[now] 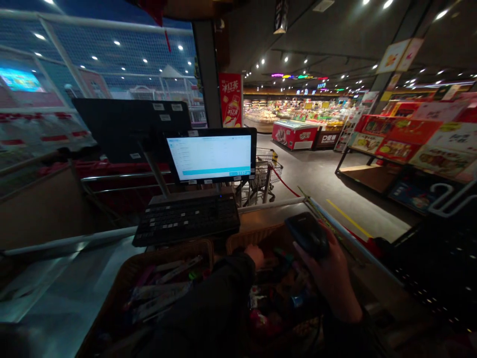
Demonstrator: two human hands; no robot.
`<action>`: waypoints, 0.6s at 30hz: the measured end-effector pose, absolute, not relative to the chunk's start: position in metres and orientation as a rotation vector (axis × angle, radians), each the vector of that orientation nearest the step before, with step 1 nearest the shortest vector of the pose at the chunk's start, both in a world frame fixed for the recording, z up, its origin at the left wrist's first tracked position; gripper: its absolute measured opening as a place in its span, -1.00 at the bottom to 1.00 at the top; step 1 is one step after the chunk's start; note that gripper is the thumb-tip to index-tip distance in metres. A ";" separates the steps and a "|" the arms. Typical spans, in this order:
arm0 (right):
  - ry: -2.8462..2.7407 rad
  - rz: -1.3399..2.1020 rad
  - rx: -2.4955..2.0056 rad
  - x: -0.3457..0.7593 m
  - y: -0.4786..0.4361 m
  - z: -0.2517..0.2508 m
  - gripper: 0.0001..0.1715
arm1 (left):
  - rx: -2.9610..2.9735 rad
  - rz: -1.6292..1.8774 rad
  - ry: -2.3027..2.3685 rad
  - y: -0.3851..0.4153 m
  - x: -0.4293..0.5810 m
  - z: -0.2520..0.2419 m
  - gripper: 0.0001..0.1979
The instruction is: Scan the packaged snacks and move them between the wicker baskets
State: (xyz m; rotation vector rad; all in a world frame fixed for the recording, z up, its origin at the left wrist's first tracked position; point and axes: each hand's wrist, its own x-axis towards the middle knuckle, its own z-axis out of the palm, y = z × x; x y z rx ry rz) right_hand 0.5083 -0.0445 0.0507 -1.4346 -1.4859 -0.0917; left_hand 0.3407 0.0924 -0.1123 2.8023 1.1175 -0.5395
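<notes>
My right hand [337,276] is wrapped round a black handheld barcode scanner [307,233], held above the right wicker basket [238,241]. Low inside that basket's far left part, my left hand [255,256] is closed, its fingers curled down. Whatever those fingers hold, if anything, is hidden. Small packaged goods lie in the basket, among them a pink item [261,320] and a blue one [297,301], too dark to name. The left wicker basket [112,288] contains several long, thin packets [160,293], partly covered by my left sleeve.
Beyond the baskets stand a black keyboard [186,219] and a lit checkout screen [212,156]. A second dark monitor [130,127] faces away at left. A metal counter [74,278] runs left. Shopping carts [261,171], a red rope [285,183] and stacked gift boxes [413,132] lie beyond.
</notes>
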 end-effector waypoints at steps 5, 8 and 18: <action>-1.474 -0.097 -1.406 0.507 -0.050 0.055 -0.57 | 2.799 -0.561 1.113 0.089 0.342 -0.110 -0.82; -1.463 -0.088 -1.405 0.504 -0.055 0.057 -0.57 | 2.774 -0.620 1.173 0.079 0.345 -0.115 -0.84; -1.425 -0.127 -1.428 0.510 -0.082 0.055 -0.53 | 2.805 -0.416 1.179 0.071 0.347 -0.104 -0.66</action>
